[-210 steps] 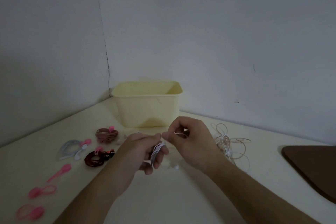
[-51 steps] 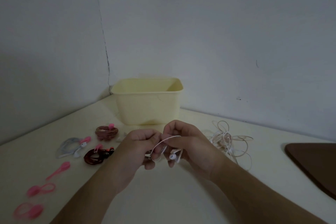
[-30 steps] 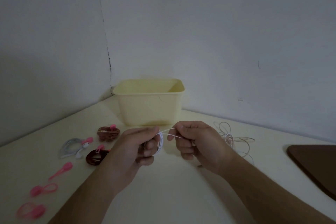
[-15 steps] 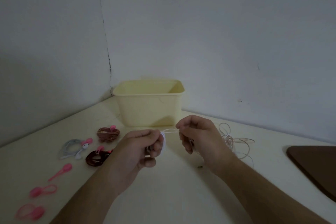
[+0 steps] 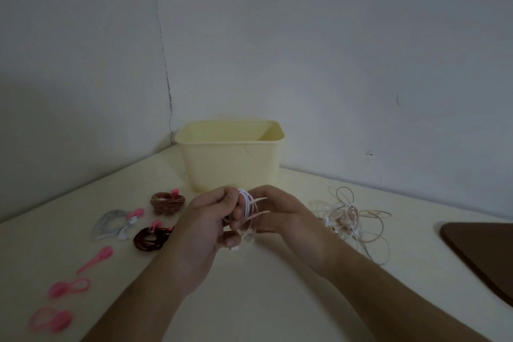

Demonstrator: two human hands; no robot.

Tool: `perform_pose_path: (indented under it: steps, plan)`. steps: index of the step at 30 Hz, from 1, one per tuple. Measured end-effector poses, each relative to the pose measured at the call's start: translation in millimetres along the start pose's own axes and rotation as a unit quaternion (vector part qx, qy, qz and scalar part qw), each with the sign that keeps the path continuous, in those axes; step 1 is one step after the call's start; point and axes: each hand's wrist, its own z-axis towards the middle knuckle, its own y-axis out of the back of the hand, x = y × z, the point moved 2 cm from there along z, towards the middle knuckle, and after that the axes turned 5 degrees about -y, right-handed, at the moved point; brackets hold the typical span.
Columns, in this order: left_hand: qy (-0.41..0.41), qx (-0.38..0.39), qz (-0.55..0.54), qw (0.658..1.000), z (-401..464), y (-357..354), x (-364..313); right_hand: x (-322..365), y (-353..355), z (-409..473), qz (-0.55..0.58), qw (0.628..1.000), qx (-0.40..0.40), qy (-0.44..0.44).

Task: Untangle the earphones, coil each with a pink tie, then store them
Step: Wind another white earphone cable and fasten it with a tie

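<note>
Left hand (image 5: 206, 219) grips a white earphone cable (image 5: 247, 205) wound round its curled fingers; right hand (image 5: 280, 211), touching it at 3 o'clock, pinches the cable's loose strand above the table (image 5: 266, 300). Tangled earphones (image 5: 352, 219) lie at 3 o'clock of the hands, yellow bin (image 5: 230, 158) at 12. At 9 o'clock lie three tied coils (image 5: 166, 201), with loose pink ties (image 5: 69, 287) at 8.

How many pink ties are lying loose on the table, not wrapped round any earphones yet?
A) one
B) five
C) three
C: three loose pink ties lie in a row at the table's left edge, none around a cord.
</note>
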Motion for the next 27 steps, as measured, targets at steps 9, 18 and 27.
perform_pose_path:
  steps: [9,18,27]
  plan:
    - [0.009,0.008,0.038,0.999,1,0,5,7,0,-3,-0.025,0.996,-0.055,0.067]
    - [0.012,0.006,0.070,0.997,2,0,2,1,-1,-1,-0.039,0.994,-0.051,0.086]
    - [0.000,-0.022,0.090,0.996,-1,-3,3,-4,-3,0,-0.061,0.992,-0.081,0.077]
